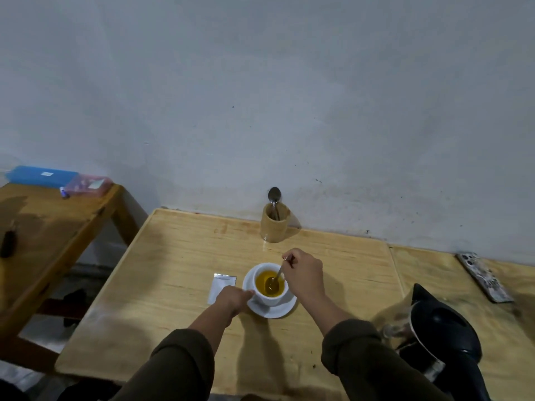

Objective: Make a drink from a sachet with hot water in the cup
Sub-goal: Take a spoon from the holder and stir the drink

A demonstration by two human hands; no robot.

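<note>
A white cup (273, 298) stands on a white saucer (278, 311) in the middle of the light wooden table (173, 299). The cup holds yellow-orange liquid. My right hand (304, 274) pinches the handle of a metal spoon (276, 277) whose bowl is dipped in the liquid. My left hand (231, 299) rests at the left side of the cup and saucer, fingers closed against it. A silver sachet (221, 286) lies flat on the table just left of the saucer, partly hidden by my left hand.
A bamboo holder (275, 224) with another spoon (274, 195) stands at the wall behind the cup. A black kettle (443, 334) sits at the near right. A phone (483, 276) lies at the far right. A second table (52, 227) on the left carries plastic boxes (86, 185).
</note>
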